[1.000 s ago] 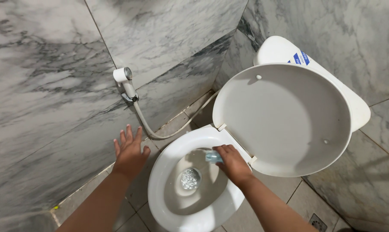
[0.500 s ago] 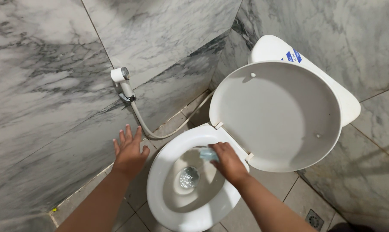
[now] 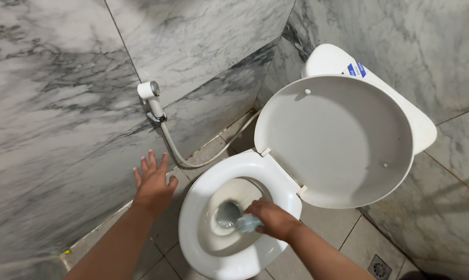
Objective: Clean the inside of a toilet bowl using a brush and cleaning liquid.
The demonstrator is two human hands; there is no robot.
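A person's right hand (image 3: 269, 218) presses a small pale blue-green pad (image 3: 248, 223) against the inner wall of a white toilet bowl (image 3: 229, 207), fingers closed around it.

The pad is a soft, light-coloured block, partly hidden under the fingers, lying just right of the pool of water (image 3: 227, 213) at the bowl's bottom. The white seat (image 3: 193, 207) is down around the bowl; the round lid (image 3: 338, 140) stands raised behind it, against the white cistern (image 3: 330, 59). Left of the bowl, the left hand (image 3: 154, 184) hovers open with fingers spread, holding nothing, over the tiled floor (image 3: 343, 228) near the grey-veined marble wall (image 3: 63, 103). A white spray nozzle (image 3: 150, 93) hangs on that wall, its hose (image 3: 193, 161) curving toward the bowl's rear.
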